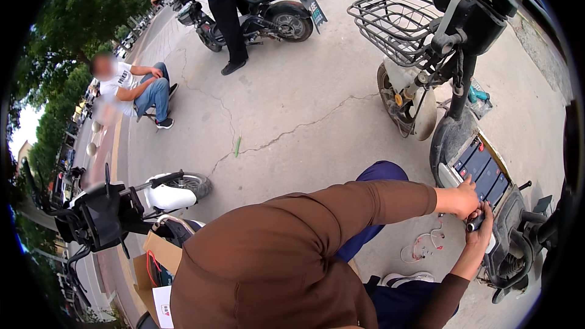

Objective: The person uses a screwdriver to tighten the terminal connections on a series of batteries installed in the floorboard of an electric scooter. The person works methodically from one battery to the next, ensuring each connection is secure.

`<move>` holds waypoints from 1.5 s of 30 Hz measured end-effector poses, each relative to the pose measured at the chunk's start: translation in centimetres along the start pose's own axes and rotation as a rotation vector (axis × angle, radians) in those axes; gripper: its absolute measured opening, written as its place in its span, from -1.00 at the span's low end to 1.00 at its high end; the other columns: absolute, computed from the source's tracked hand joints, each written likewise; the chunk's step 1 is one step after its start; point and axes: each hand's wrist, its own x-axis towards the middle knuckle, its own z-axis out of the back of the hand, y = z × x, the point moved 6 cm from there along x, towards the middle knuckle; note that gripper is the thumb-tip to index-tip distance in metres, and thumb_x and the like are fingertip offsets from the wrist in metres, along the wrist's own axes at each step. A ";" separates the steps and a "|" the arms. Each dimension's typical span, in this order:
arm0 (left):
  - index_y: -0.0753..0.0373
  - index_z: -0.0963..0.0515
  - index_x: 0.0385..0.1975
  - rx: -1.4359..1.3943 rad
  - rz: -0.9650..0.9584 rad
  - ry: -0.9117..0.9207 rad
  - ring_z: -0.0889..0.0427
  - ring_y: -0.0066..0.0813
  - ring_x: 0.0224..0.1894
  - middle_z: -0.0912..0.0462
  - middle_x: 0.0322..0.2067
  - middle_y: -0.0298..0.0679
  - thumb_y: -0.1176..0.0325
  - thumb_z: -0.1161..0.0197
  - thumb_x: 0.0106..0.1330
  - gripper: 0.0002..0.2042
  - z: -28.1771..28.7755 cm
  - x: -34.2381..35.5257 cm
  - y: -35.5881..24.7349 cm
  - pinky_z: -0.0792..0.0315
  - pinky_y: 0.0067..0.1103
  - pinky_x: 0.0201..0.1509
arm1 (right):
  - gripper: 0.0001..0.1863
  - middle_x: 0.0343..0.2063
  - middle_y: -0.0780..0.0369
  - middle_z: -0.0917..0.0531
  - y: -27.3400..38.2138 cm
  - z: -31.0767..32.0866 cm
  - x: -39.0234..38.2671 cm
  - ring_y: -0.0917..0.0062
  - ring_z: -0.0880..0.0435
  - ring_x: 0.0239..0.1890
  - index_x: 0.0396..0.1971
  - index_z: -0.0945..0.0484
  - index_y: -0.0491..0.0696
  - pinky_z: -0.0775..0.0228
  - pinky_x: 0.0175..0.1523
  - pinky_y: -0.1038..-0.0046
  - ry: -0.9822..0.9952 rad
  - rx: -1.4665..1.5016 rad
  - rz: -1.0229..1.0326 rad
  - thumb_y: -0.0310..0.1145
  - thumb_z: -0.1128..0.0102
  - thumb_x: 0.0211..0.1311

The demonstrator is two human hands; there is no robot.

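Observation:
My left hand (pixel 466 199) is at the near edge of a scooter's open battery compartment, its fingers bent together. Whatever they pinch is too small to make out. Just below it, my right hand (pixel 483 231) is closed around a short, dark cylindrical tool (pixel 474 226) with a pale, shiny end. The two hands almost touch. Inside the scooter's footboard (pixel 448 146) sits a row of dark batteries (pixel 481 167) with small red and pale marks on their tops. My hands partly hide the compartment's near end.
Thin red and white wires (pixel 420 247) lie on the concrete by my shoe (pixel 408 278). A teal power tool (pixel 478 94) rests beyond the scooter's front wheel. A white scooter (pixel 170 194) and an open cardboard box (pixel 146 274) stand left. One person sits (pixel 143 88); another straddles a scooter (pixel 262 12).

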 end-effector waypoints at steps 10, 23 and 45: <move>0.13 -0.61 -0.17 0.243 0.015 0.059 -0.29 -0.04 0.18 -0.58 -0.07 -0.25 0.10 -0.13 0.11 -0.64 1.4 0.0 -0.9 0.24 0.07 0.28 | -0.89 -0.60 0.37 -0.52 -0.5 1.2 0.1 0.77 -0.39 -0.67 -0.38 -0.45 -0.09 -0.25 -0.61 0.74 -0.053 -0.091 -0.035 -0.36 -0.04 0.26; 0.15 -0.64 -0.29 0.319 -0.216 0.069 -0.54 -0.14 -0.19 -0.64 -0.29 -0.22 0.28 -0.19 0.07 -0.78 -2.2 1.7 -1.7 -0.25 0.04 -0.10 | -0.85 -0.48 0.36 -0.58 -0.8 4.3 -0.1 0.78 -0.50 -0.60 -0.29 -0.49 -0.09 -0.42 -0.58 0.83 -0.213 -0.218 -0.068 -0.33 -0.02 0.27; 0.13 -0.42 -0.83 0.412 -0.397 -0.386 -0.37 -0.54 -0.66 -0.33 -0.79 -0.50 0.31 -0.19 -0.14 -0.85 2.7 -6.4 -3.8 -0.12 -0.51 -0.60 | -0.73 -0.48 0.34 -0.55 -0.2 6.2 -3.6 0.84 -0.41 -0.64 -0.18 -0.45 -0.14 -0.30 -0.67 0.84 -0.161 -0.172 -0.069 -0.25 -0.01 0.28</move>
